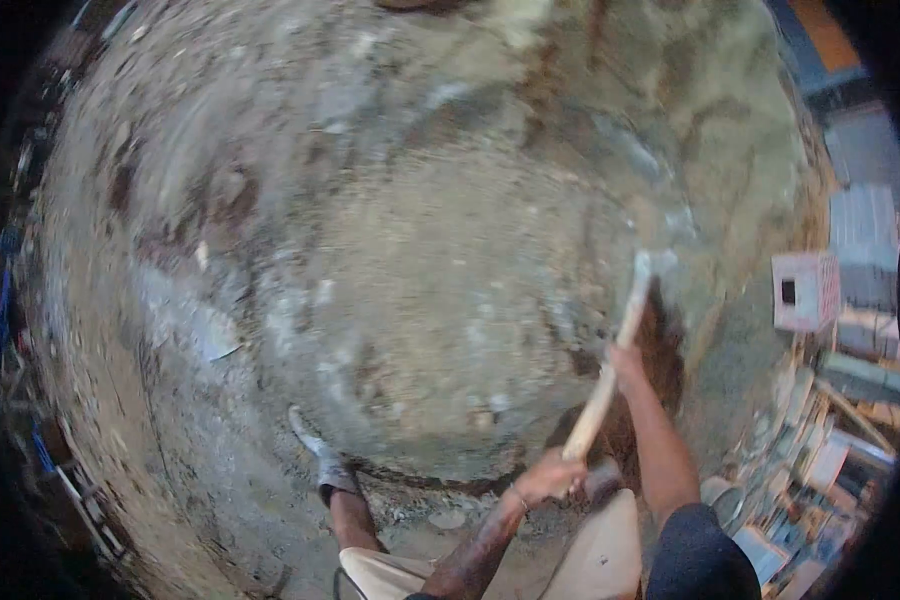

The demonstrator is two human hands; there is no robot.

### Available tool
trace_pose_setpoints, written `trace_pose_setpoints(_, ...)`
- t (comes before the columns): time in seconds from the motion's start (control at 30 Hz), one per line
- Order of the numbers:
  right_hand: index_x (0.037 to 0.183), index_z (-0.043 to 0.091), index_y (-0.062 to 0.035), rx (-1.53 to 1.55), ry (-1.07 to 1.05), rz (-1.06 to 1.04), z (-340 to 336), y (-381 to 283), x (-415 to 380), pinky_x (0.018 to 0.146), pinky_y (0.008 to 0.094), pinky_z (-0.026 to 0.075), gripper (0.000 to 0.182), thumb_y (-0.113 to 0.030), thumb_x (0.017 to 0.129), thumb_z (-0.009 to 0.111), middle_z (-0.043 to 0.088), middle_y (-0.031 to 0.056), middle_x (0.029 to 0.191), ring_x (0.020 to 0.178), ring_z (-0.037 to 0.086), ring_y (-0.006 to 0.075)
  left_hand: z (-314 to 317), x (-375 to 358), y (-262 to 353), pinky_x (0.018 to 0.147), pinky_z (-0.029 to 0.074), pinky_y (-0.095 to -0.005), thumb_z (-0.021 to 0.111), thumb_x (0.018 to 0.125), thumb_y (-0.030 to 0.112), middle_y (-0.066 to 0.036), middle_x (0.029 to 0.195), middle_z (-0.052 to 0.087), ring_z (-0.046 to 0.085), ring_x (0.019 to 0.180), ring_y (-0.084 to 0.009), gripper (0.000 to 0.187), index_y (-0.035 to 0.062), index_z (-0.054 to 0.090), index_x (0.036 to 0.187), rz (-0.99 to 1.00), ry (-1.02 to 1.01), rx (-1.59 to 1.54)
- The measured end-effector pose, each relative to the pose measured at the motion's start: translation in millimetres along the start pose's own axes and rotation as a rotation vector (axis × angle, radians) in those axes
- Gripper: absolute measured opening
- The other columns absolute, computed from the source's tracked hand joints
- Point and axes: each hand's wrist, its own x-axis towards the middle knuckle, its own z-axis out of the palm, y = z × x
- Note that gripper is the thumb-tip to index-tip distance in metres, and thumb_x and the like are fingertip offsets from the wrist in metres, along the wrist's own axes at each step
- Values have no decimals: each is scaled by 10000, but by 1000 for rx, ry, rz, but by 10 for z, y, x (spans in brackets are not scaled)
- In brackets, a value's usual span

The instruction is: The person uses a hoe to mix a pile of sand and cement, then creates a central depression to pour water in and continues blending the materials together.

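A long pale wooden handle [595, 412] slants up and to the right across the lower right of the view. Near its lower end, my left hand [550, 477] is wrapped round it. Higher up, my right hand [625, 365] grips the same handle. At the far end is a greyish tool head [655, 263], blurred, its exact shape hard to make out. Beneath and beyond it lies a round heap of wet, sandy grey-brown mix [440, 290] on the ground.
My shod foot [315, 440] stands at the heap's lower left edge. At the right are a pink-white crate [807, 290] and a scatter of boards and scraps [820, 480]. Muddy ground [110, 330] spreads out on the left. A metal frame [90, 510] shows at the lower left.
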Motion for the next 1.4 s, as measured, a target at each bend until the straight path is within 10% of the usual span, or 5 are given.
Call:
trace_pose_setpoints(0.37,953,536,-54,181,8,132,1776,654,-3156,603,400,459,276,-201,728,598,535,86,800,709,544,244,-1119,-4326,667,669,472,-294,632,717,346,-64,715,629,599,717,-154,341,88,652,940,-40,141,1010)
trace_pose_setpoints(0.77,993,523,-43,-203,-517,42,1221,356,-4581,661,376,452,286,-211,767,575,543,85,833,731,531,219,1451,-8507,1518,839,417,-407,647,732,194,-152,1019,546,527,973,-289,587,-78,403,1191,1874,646,946)
trace_pose_setpoints(1.07,993,535,-26,-181,-578,-106,679,572,-5038,660,385,454,297,-213,765,581,558,100,843,742,545,227,2691,-9739,106,851,374,-368,651,747,252,-150,1012,543,531,939,-264,467,-41,466,1061,1955,1571,1460)
trace_pose_setpoints(1.27,993,543,-15,-100,-586,-179,697,826,-5317,659,390,455,305,-213,764,586,567,111,850,749,554,233,3577,-9779,370,748,422,-352,636,742,281,-142,881,574,571,819,-255,348,-13,536,899,2492,1003,1864)
trace_pose_setpoints(1.4,993,548,-8,-4,-521,-215,758,759,-5352,658,394,456,311,-214,764,588,574,118,854,753,559,237,3780,-8975,1518,679,454,-342,626,738,300,-136,793,595,598,739,-250,303,5,582,790,2098,432,1898)
